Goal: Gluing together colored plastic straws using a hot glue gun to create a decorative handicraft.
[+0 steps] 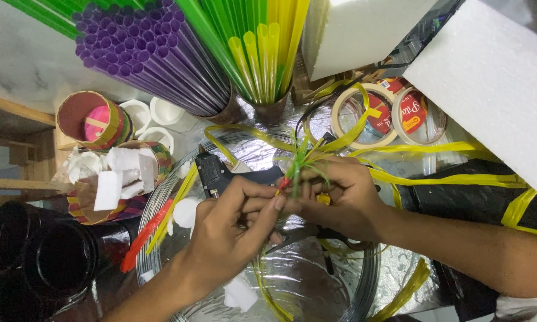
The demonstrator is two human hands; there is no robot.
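Nearest, the left hand (232, 229) and right hand (340, 200) meet over a foil-covered table (298, 280), both closed on a small bundle of green and yellow strips (298, 167), fingertips pinching its base. Around them lies a coil of silver wire (155, 209). Just behind the hands rests a black glue gun (212, 173). Farther off sit rolls of tape (364, 116), cups of purple straws (155, 53) and green and yellow straws (256, 48), and white foam blocks (489, 77).
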